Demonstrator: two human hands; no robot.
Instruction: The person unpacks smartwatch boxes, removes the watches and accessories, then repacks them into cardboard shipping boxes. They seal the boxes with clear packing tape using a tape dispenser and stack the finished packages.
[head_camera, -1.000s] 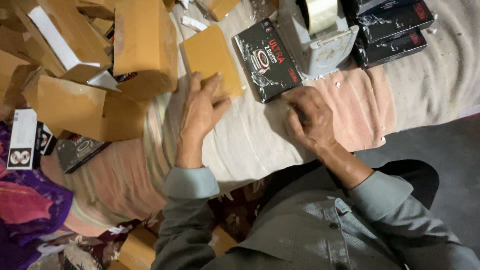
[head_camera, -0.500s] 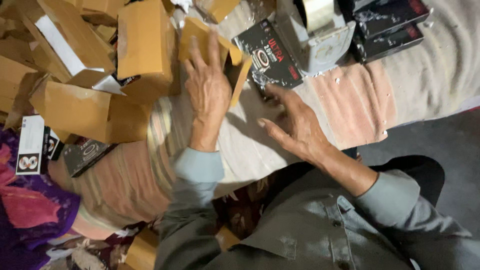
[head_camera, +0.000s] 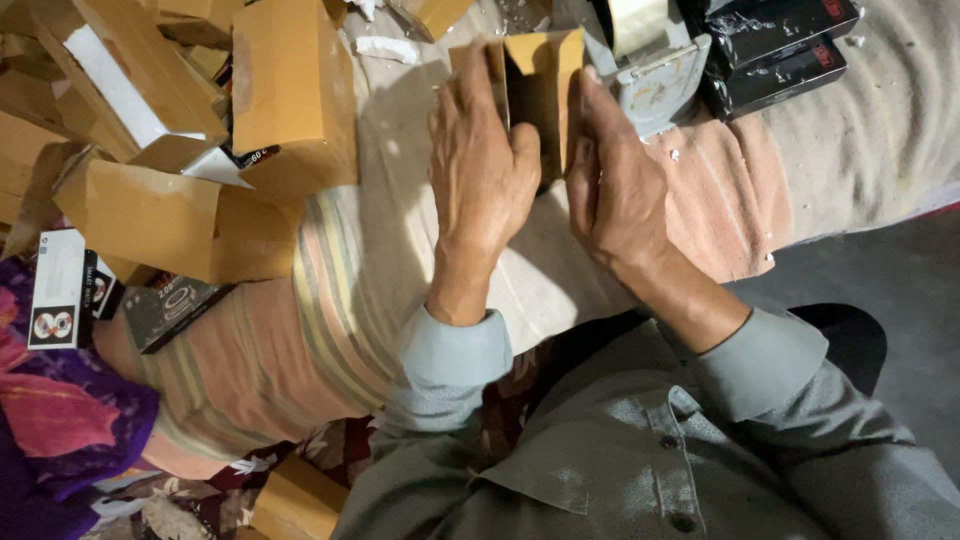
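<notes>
My left hand (head_camera: 484, 170) and right hand (head_camera: 612, 185) clasp a brown carton (head_camera: 540, 85) from both sides, beside the tape dispenser (head_camera: 655, 75).

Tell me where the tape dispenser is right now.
The grey tape dispenser sits at the top of the head view, just beyond the right hand, beside the open cardboard box.

We see a makeshift packing spot in a home: a bed (head_camera: 850, 160) spread with striped and pink cloths serves as the work surface. A heap of brown cardboard boxes (head_camera: 190, 130) crowds its left side, a grey tape dispenser (head_camera: 655, 60) stands at the top, and black retail boxes (head_camera: 780, 45) lie beside it.
</notes>
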